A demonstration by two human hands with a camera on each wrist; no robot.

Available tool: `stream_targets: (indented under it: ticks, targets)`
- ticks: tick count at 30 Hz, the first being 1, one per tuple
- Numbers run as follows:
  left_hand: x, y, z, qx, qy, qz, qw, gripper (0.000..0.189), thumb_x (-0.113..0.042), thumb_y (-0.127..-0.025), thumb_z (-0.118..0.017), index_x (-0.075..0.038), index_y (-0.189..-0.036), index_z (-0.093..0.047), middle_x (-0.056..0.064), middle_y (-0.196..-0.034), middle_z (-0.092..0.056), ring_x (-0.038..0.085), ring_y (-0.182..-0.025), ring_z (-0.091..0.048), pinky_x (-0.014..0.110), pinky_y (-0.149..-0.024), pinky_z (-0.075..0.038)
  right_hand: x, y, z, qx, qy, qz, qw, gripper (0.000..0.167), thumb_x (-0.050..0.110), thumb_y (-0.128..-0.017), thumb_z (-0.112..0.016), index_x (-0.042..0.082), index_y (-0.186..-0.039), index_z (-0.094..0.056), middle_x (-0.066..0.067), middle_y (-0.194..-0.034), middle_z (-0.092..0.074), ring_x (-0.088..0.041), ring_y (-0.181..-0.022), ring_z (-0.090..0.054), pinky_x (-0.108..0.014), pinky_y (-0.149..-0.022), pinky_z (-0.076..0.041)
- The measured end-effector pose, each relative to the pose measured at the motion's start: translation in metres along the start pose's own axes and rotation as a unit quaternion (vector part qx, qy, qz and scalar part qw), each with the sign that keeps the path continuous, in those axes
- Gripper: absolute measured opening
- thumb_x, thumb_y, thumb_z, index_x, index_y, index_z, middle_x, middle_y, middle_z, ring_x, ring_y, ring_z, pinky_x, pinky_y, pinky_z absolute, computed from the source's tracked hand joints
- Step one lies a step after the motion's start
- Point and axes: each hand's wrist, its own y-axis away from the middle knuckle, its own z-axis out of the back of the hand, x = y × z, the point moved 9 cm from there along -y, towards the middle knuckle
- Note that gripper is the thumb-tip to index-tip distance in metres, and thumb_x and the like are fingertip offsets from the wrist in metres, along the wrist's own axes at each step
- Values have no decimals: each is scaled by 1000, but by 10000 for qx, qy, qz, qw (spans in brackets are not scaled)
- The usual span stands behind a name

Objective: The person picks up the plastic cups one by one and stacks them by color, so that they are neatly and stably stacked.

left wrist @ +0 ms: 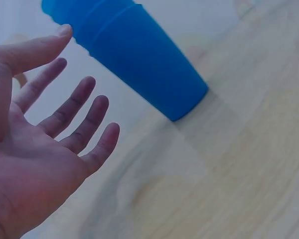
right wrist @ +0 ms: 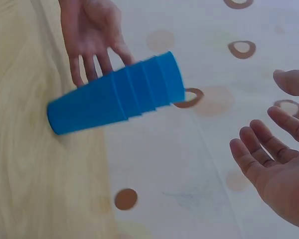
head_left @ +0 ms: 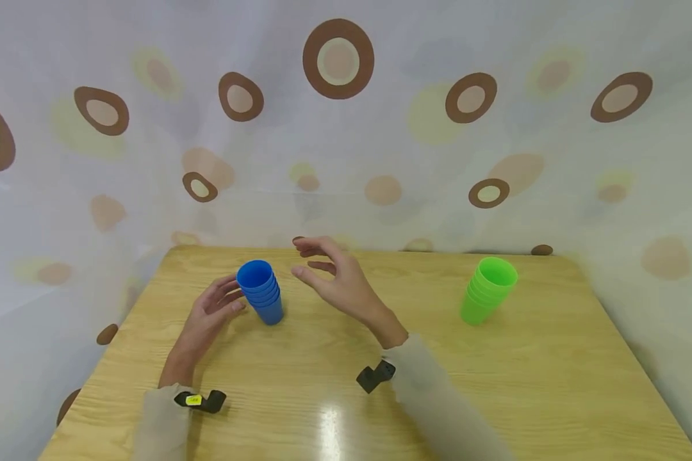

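A stack of blue cups (head_left: 264, 296) stands upright on the left half of the table, several nested together with the mouth up. Just left of it is my left hand (head_left: 212, 310), its fingers spread and loosely bent around the stack's side; whether a fingertip touches it I cannot tell. In the left wrist view the palm faces the blue cups (left wrist: 134, 55) with nothing gripped. My right hand (head_left: 341, 282) hovers to the right of the stack, apart from it, thumb and fingers apart and holding nothing. The right wrist view shows both the cups (right wrist: 117, 94) and the right hand's fingers (right wrist: 261, 149).
A stack of nested green cups (head_left: 487, 291) stands on the right half of the wooden table (head_left: 334, 358). Behind the table and along its sides hangs a pale cloth (head_left: 346, 141) with brown ring patterns. Each wrist wears a small black camera (head_left: 376, 376).
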Motion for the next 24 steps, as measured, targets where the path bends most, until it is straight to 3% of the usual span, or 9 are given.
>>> stream_targets:
  ticks: [5, 8, 13, 19, 22, 24]
  targets:
    - [-28, -1, 14, -155, -582, -199, 9980, 45, -5, -108, -48, 4, -152, -39, 10, -144, -55, 23, -133, -53, 30, -104, -50, 17, 11, 32, -282, 138, 254, 9992, 42, 5, -98, -69, 7, -139, -58, -5, -139, -59, -21, -124, -57, -46, -106, -50]
    - [-43, -2, 18, -248, -1008, -307, 9941, 42, -9, -110, -46, 4, -150, -44, 15, -142, -56, 22, -131, -55, 26, -103, -50, 25, 20, 49, -378, 254, 387, 9982, 43, 3, -98, -68, 6, -140, -57, -6, -140, -58, -22, -126, -56, -43, -107, -49]
    - [-67, -9, 19, -339, -1777, -593, 9817, 38, -11, -111, -42, 0, -147, -51, 13, -140, -59, 19, -127, -58, 21, -101, -48, 33, 35, 73, -556, 453, 477, 9963, 45, 0, -98, -67, 6, -142, -57, -6, -140, -58, -22, -129, -55, -39, -108, -48]
    - [-85, -10, 19, -424, -2483, -739, 9649, 41, -13, -112, -39, -1, -151, -46, 13, -147, -52, 8, -129, -52, 13, -100, -41, 34, 54, 102, -729, 923, 389, 9923, 46, 0, -99, -65, 9, -144, -56, -6, -141, -58, -21, -131, -54, -40, -110, -47]
    - [-92, -8, 21, -493, -2852, -697, 9547, 43, -14, -112, -39, -3, -154, -43, 17, -153, -45, 14, -135, -48, 16, -102, -41, 34, 64, 117, -786, 1127, 329, 9900, 45, -1, -100, -64, 7, -144, -56, -7, -141, -58, -22, -131, -54, -41, -110, -46]
    - [-95, -8, 23, -557, -3059, -671, 9481, 44, -16, -112, -40, -6, -155, -42, 18, -156, -42, 24, -139, -45, 30, -108, -42, 34, 69, 128, -809, 1107, 237, 9903, 44, -1, -101, -62, 4, -144, -55, -7, -142, -57, -23, -133, -52, -40, -111, -45]
